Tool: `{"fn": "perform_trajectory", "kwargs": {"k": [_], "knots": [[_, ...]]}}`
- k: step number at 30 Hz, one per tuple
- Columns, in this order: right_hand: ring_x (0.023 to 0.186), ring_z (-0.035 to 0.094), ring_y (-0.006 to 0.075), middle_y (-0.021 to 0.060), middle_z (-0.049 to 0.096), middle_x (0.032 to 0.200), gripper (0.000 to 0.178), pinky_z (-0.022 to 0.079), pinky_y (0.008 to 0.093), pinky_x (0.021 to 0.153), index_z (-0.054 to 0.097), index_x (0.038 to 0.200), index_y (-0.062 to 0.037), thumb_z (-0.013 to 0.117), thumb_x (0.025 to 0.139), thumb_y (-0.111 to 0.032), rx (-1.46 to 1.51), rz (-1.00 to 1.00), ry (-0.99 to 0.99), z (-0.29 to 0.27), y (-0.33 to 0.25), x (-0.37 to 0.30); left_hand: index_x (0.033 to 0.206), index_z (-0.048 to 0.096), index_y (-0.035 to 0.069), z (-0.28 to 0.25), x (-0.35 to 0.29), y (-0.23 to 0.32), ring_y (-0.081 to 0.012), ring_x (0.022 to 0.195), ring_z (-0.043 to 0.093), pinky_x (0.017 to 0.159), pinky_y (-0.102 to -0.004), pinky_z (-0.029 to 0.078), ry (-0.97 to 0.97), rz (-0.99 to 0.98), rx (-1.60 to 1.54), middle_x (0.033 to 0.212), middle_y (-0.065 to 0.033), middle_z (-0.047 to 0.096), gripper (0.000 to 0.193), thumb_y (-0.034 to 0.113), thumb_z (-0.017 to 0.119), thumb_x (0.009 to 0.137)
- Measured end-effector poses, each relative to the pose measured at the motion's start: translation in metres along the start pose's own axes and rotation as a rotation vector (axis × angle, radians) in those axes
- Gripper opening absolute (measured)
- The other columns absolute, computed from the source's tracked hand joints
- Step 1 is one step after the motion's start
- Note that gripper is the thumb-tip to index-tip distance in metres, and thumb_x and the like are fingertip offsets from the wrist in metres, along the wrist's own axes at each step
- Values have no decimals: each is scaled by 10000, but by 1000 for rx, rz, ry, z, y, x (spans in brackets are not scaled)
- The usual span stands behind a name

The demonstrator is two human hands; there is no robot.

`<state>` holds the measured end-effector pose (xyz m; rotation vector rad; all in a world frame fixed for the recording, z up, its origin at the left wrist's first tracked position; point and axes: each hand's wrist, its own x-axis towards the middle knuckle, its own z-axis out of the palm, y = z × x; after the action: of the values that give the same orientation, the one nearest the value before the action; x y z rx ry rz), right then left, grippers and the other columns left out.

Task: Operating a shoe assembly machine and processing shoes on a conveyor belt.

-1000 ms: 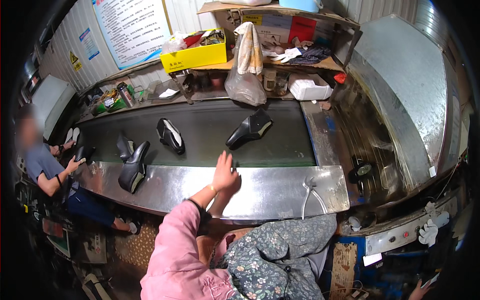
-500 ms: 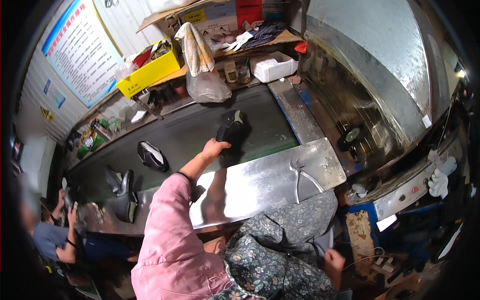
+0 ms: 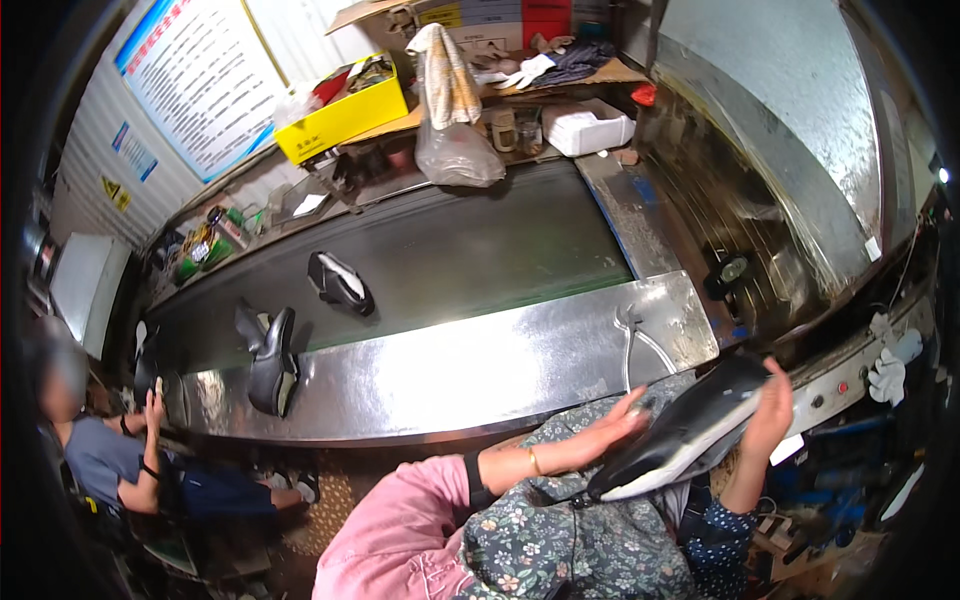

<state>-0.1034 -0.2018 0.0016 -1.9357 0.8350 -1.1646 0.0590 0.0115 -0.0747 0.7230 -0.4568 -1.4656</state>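
A black shoe (image 3: pixel 690 425) with a pale underside is held slantwise over my lap, past the metal ledge's front edge. My right hand (image 3: pixel 768 415) is closed round its upper right end. Beside the shoe's left side, my left hand (image 3: pixel 612 428) has its fingers stretched out; whether they touch the shoe I cannot tell. Pliers (image 3: pixel 630 345) with pale handles lie on the metal ledge (image 3: pixel 450 370) near its right end. Other black shoes rest to the left: one with a pale underside (image 3: pixel 340 283) on the dark belt (image 3: pixel 470 255), and a pair (image 3: pixel 272 362) at the ledge's edge.
Another person (image 3: pixel 120 460) sits at the far left, hands by the ledge. Behind the belt, a shelf carries a yellow box (image 3: pixel 345 115), a hanging cloth (image 3: pixel 445 75), a plastic bag (image 3: pixel 460 157) and a white tray (image 3: pixel 588 128). A metal-hooded machine (image 3: pixel 770 110) stands right.
The shoe my left hand gripped on the belt is now over my lap. My right hand has risen to hold it, and my left hand has let go. The view has shifted.
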Motion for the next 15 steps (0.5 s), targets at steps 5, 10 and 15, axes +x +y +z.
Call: {"fn": "perform_trajectory", "kwargs": {"k": [5,10,15], "knots": [[810,691,355,224,690,874,219,529,409,728,671,1017,24,644,889,-151,-309,-165,-436,45,-2,-55,1497,208,-39,11,56,10,-351,1415,305,1168,-379,249,-99,296,1091,1515,-254,305,997,298,797,767],[786,679,381,243,669,834,188,522,394,685,680,981,11,643,878,-141,-174,-18,-469,26,1,-39,1425,340,-48,17,80,-16,-359,1341,404,1132,-390,310,-23,327,1075,1409,-252,428,818,229,770,786],[918,678,221,178,703,1004,311,513,352,824,619,1183,24,621,938,-167,-100,342,-129,41,40,-152,1329,489,40,-4,103,-9,-312,1255,502,1057,-377,406,7,283,1120,1324,-169,524,596,204,752,820]]}}
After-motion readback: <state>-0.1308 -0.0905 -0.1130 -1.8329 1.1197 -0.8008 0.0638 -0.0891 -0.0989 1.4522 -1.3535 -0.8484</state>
